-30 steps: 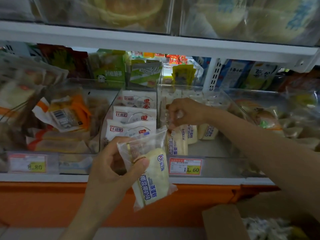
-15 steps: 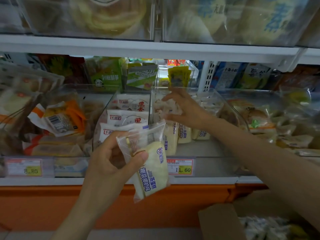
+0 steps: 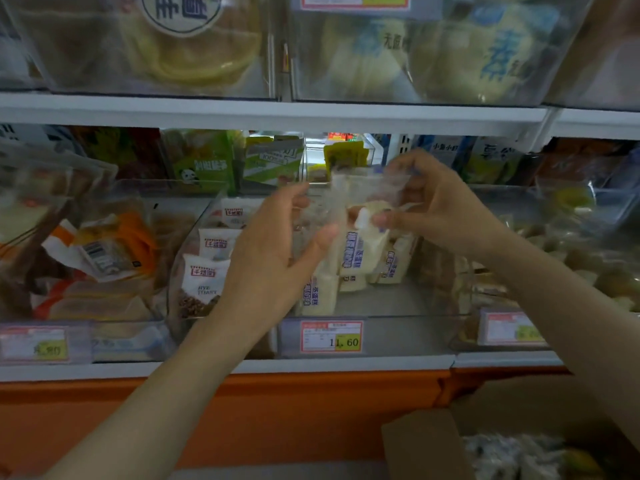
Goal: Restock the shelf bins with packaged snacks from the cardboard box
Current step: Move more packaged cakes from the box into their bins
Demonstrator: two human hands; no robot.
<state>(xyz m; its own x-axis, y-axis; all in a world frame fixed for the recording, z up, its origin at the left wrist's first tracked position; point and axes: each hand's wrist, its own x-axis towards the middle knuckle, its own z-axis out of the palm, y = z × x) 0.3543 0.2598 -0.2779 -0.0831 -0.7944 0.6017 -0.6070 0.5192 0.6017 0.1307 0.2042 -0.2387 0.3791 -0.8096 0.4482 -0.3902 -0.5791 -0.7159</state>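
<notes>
Smearing from motion blur hides most of the snack packet [image 3: 360,237], so only its pale cake and blue print can be made out above the clear bin [image 3: 381,299]. The right hand [image 3: 436,209] curls round the packet's wrapper, thumb and fingertips pinching it from the side away from the rye toast packets [image 3: 204,282]. The left hand [image 3: 277,244] is spread, fingers nearly straight, thumb at the wrapper's other edge. Whether it touches is unclear. More packets of this kind stand upright inside the bin, behind its price tag [image 3: 331,336]. Below the bin, the cardboard box [image 3: 422,445] is cut off by the frame edge, its contents dim.
</notes>
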